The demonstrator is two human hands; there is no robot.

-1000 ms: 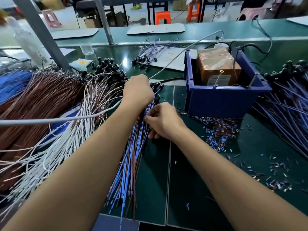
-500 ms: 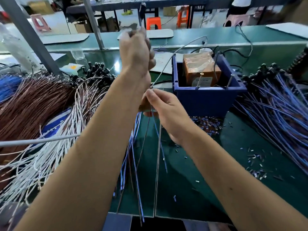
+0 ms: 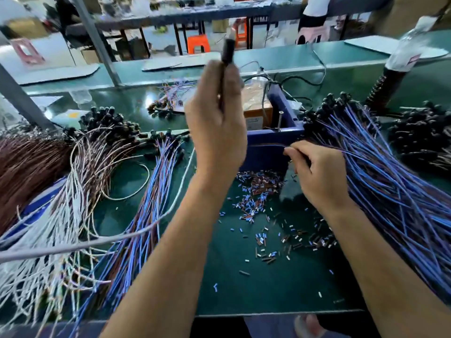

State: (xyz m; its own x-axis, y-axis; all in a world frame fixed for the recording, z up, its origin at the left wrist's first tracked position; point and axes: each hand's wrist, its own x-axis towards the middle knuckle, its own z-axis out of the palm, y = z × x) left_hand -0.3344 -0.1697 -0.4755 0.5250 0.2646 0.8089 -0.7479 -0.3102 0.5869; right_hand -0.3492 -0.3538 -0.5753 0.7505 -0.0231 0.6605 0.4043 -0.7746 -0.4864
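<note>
My left hand [image 3: 214, 123] is raised over the middle of the bench and grips a cable just below its black connector [image 3: 227, 52], which sticks up above my fingers. My right hand [image 3: 319, 176] is lower, in front of the blue box [image 3: 264, 152]. Its curled fingers pinch thin brown and blue wire ends [image 3: 273, 145] that run across the box front. It sits at the edge of the big pile of blue wires [image 3: 395, 191] on the right.
A bundle of blue and brown wires [image 3: 146, 203] lies centre-left, with white wires [image 3: 58, 230] and brown wires [image 3: 26, 164] further left. A grey cable [image 3: 97, 242] crosses them. Cut insulation bits [image 3: 258, 193] litter the green mat [image 3: 244, 284]. A bottle [image 3: 407, 52] stands far right.
My right hand has moved right and down, from under my left hand to the front of the blue box. My left hand stays raised with the connector end.
</note>
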